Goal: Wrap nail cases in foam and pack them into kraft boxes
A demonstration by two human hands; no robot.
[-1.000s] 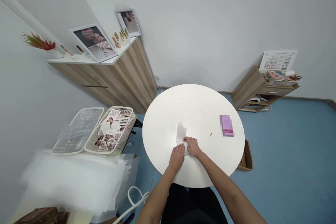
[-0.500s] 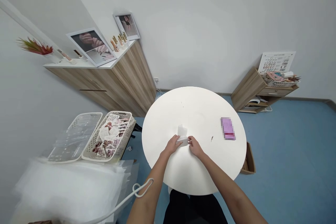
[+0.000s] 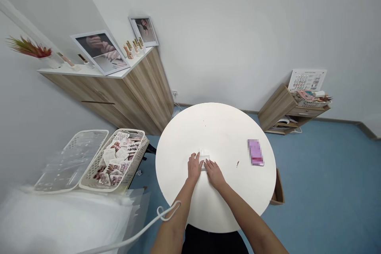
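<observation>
A small white packet with a clear, see-through upper part (image 3: 204,158) lies on the round white table (image 3: 220,127), in front of me. My left hand (image 3: 194,168) rests at its left side, fingers stretched forward and the thumb reaching onto it. From the right, my right hand (image 3: 214,174) lies over its lower edge with the fingers extended and flat. The two hands nearly meet at the thumbs. They partly cover the packet, so what is inside it cannot be made out.
A blurred purple item (image 3: 255,152) and a small dark scrap (image 3: 237,164) are to the right on the table. At left stand a basket of carded items (image 3: 143,147), a lid-like basket with clear bags (image 3: 71,162), and a white cable (image 3: 143,228). A brown box (image 3: 279,190) is below right.
My hands have come closer together over the packet. Its clear upper part, which stood out farther, now looks shorter. My right hand has turned flat onto it. The view has shifted slightly.
</observation>
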